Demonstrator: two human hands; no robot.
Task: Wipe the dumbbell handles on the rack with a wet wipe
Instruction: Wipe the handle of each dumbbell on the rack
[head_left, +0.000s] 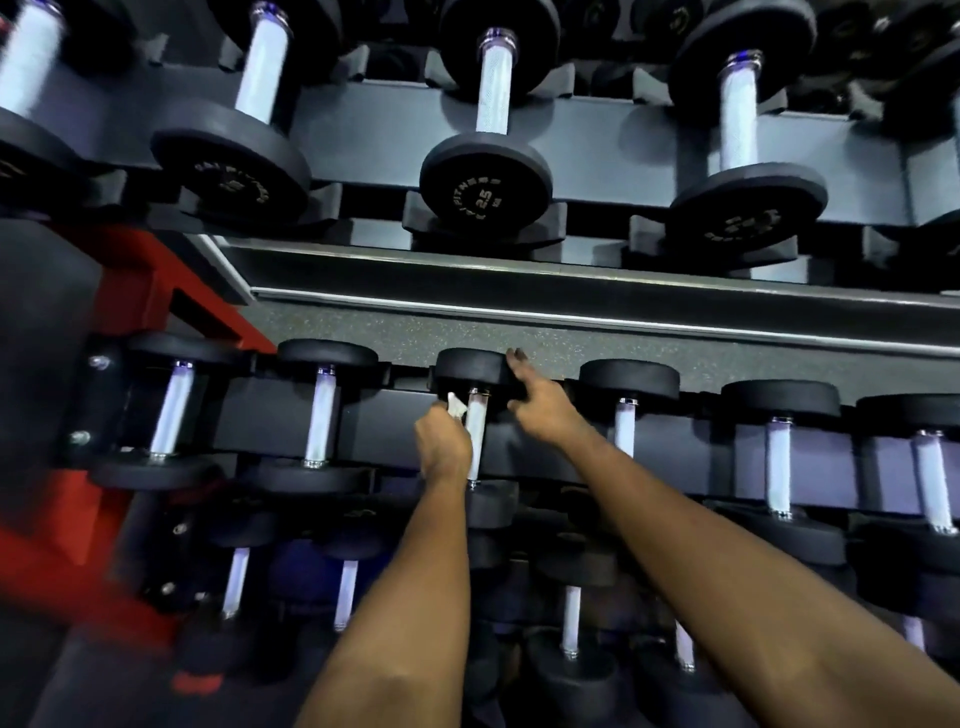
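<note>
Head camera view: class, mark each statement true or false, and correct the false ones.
1. The left hand holds a white wipe beside a dumbbell handle. True.
2. The right hand holds a second wipe. False: it holds no wipe; its fingers rest on that dumbbell's far weight.
3. An upper-row dumbbell is marked 2.5. True.
4. The rack frame at left is blue. False: it is red.

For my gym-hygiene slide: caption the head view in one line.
Left hand grips a wet wipe against a middle-row dumbbell handle while the right hand rests on that dumbbell's far head.
</note>
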